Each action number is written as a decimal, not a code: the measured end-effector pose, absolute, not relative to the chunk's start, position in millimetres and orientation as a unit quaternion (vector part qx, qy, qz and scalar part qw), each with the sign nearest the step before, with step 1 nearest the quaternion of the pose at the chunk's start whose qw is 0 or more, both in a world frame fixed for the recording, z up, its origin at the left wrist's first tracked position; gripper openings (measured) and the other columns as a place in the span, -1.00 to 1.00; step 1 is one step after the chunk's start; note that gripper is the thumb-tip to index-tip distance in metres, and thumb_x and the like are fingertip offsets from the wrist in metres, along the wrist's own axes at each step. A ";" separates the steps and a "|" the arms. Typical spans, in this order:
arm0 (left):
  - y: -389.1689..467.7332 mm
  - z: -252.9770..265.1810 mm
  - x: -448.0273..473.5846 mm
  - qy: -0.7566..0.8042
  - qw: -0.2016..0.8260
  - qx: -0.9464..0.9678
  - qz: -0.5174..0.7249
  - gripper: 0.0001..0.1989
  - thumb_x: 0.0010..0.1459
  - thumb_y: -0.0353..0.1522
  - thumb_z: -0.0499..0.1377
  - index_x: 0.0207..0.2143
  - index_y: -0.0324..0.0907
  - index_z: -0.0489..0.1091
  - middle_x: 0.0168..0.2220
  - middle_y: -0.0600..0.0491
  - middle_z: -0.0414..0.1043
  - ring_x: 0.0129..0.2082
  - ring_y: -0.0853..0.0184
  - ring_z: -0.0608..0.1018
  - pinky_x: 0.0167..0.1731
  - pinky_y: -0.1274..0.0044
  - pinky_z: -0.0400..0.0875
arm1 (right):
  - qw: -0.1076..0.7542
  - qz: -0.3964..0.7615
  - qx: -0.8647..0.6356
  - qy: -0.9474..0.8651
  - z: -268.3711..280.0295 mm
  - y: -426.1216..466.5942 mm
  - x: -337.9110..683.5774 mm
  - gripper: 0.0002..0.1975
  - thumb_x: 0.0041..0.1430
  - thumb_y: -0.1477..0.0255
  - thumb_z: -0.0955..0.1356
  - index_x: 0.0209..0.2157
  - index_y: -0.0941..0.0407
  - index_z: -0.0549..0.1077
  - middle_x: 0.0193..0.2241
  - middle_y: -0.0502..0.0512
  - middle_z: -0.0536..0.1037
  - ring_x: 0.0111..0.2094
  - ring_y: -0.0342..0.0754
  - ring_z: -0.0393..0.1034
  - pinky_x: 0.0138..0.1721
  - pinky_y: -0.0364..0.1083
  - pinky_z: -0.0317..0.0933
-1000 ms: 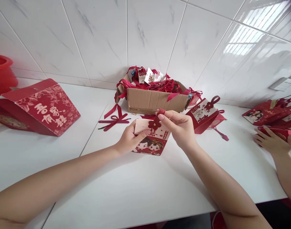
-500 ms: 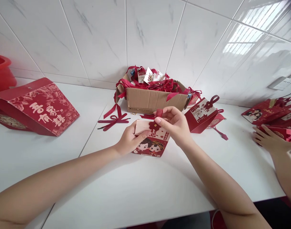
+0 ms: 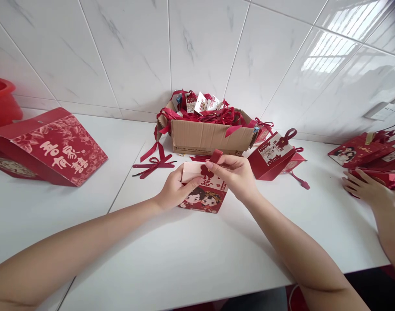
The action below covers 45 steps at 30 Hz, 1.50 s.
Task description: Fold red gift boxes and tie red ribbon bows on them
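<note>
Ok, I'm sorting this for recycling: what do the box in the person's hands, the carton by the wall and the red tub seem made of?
Held box: probably printed card, smooth with low sheen, judging by flat panels and crisp edges.
Carton: matt brown cardboard, likely corrugated, as faint vertical ridges show.
Red tub: likely plastic, with a slight gloss on its thick, rounded rim.

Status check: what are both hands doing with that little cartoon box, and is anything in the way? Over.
Left hand grips box at its left side. Right hand pinches red strap at box top. Cardboard carton stands beyond, not blocking.
</note>
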<state>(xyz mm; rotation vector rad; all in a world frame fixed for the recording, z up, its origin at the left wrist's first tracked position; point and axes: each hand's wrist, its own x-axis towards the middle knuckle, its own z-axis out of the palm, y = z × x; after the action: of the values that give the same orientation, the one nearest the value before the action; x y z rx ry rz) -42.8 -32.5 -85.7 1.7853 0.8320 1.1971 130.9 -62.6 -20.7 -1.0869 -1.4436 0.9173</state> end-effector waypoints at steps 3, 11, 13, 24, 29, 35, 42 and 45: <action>-30.6 -84.9 -43.8 0.334 0.396 0.712 0.474 -0.55 0.11 -0.08 0.22 -0.08 -0.20 0.38 -0.16 -0.07 0.57 -0.18 0.20 0.59 -0.19 0.43 0.51 | 0.515 0.433 -0.449 -0.588 -20.0 -62.2 132.0 -0.68 -0.15 0.21 0.54 -0.41 0.13 0.53 -0.45 0.03 0.56 -0.42 -0.11 0.42 -0.37 -0.12 0.31; -25.8 -85.6 -45.8 0.343 0.371 0.718 0.479 -0.58 0.12 -0.11 0.21 -0.09 -0.23 0.39 -0.15 -0.09 0.57 -0.14 0.17 0.59 -0.18 0.42 0.51 | 0.493 0.448 -0.462 -0.585 -22.4 -60.6 129.2 -0.70 -0.17 0.28 0.54 -0.37 0.15 0.56 -0.35 0.09 0.61 -0.28 0.00 0.50 -0.20 -0.04 0.38; -26.2 -86.3 -45.5 0.337 0.376 0.714 0.485 -0.57 0.12 -0.10 0.21 -0.09 -0.22 0.38 -0.14 -0.09 0.57 -0.14 0.17 0.60 -0.18 0.41 0.52 | 0.491 0.426 -0.456 -0.607 -20.6 -61.6 130.4 -0.73 -0.11 0.32 0.52 -0.34 0.16 0.56 -0.31 0.10 0.61 -0.25 0.01 0.50 -0.18 -0.04 0.37; -25.1 -85.7 -46.0 0.334 0.368 0.729 0.471 -0.62 0.13 -0.10 0.20 -0.18 -0.22 0.41 -0.15 -0.10 0.56 -0.14 0.18 0.58 -0.17 0.41 0.49 | 0.504 0.340 -0.414 -0.677 -25.9 -61.0 130.9 -0.89 0.05 0.38 0.41 -0.37 0.13 0.49 -0.34 0.08 0.55 -0.23 -0.03 0.49 -0.17 -0.05 0.40; -24.3 -86.5 -46.5 0.328 0.355 0.736 0.475 -0.64 0.14 -0.13 0.19 -0.16 -0.22 0.40 -0.17 -0.10 0.56 -0.15 0.20 0.58 -0.16 0.42 0.47 | 0.507 0.321 -0.425 -0.678 -28.5 -59.9 131.2 -0.89 0.04 0.38 0.41 -0.40 0.13 0.49 -0.37 0.07 0.54 -0.28 -0.06 0.47 -0.22 -0.07 0.39; -24.3 -86.9 -45.8 0.323 0.363 0.734 0.474 -0.65 0.13 -0.13 0.21 -0.16 -0.20 0.39 -0.16 -0.09 0.56 -0.15 0.19 0.58 -0.16 0.41 0.47 | 0.501 0.320 -0.429 -0.680 -29.1 -60.1 132.7 -0.83 0.03 0.34 0.43 -0.33 0.14 0.53 -0.32 0.12 0.56 -0.23 0.00 0.47 -0.15 0.00 0.37; -21.8 -88.9 -45.4 0.315 0.373 0.724 0.488 -0.60 0.13 -0.12 0.21 -0.10 -0.19 0.35 -0.16 -0.07 0.55 -0.17 0.21 0.58 -0.19 0.42 0.50 | 0.514 0.438 -0.429 -0.600 -34.3 -57.3 133.4 -0.64 -0.11 0.19 0.52 -0.32 0.13 0.52 -0.31 0.10 0.61 -0.23 0.03 0.50 -0.17 0.01 0.40; -21.2 -89.3 -44.9 0.303 0.363 0.734 0.488 -0.64 0.14 -0.12 0.20 -0.14 -0.19 0.36 -0.15 -0.06 0.54 -0.14 0.21 0.58 -0.16 0.42 0.49 | 0.527 0.439 -0.422 -0.593 -50.7 -58.7 136.4 -0.61 -0.09 0.18 0.51 -0.26 0.10 0.48 -0.27 0.07 0.60 -0.23 0.01 0.50 -0.16 0.01 0.40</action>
<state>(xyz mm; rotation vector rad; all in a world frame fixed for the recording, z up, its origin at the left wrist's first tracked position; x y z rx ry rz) -44.9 -21.2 -89.3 1.8895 0.7806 1.2551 136.4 -58.7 -50.7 -1.0101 -1.4180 1.0488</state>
